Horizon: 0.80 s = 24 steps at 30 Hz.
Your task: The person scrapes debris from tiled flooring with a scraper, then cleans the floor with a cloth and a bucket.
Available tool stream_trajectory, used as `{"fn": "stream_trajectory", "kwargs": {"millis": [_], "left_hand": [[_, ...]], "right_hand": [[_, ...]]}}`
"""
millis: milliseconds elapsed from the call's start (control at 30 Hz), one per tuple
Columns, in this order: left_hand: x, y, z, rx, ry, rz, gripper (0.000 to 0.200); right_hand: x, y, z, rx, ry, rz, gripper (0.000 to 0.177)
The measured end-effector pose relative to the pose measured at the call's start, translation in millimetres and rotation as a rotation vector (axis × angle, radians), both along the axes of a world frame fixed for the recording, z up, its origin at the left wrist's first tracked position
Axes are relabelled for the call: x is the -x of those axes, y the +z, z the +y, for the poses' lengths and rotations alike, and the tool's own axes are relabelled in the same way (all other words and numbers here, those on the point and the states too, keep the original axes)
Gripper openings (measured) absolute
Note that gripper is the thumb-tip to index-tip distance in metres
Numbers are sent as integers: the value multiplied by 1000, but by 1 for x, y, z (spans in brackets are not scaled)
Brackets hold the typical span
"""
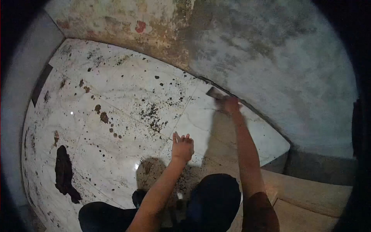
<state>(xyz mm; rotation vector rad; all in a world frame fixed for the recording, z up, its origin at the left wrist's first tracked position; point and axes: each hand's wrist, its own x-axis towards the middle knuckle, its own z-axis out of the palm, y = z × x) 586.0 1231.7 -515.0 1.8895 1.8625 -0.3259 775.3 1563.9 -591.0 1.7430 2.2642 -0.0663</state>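
Observation:
My right hand [231,105], slightly blurred, is closed around a flat scraper [212,92] at the foot of the wall. The scraper's dark, broad blade points left over the white marbled tile floor [197,112]; its handle is hidden in my fingers. My left hand [182,149] is held over the tiles nearer to me, its fingers apart and nothing visible in them. Dark crumbs of dirt [154,118] lie scattered on the floor just beyond and left of it.
A stained plaster wall [270,65] runs along the far side, with a dark gap at its base. A crumpled dark cloth [63,172] lies at the left, and brown clumps [103,117] dot the tiles. A wooden board [305,193] is at the lower right.

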Motion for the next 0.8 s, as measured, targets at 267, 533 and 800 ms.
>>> {"fn": "stream_trajectory", "kwargs": {"millis": [267,533,800], "left_hand": [[-1,2,-3,19,33,32,56],[4,-25,-5,-105,28,-56,45],[4,-13,-4,-110,20,-66,42]], "right_hand": [[76,5,-8,-220,246,57,28],[32,-1,17,-308,199,152,23],[35,9,32,-84,308,-137,29]]}}
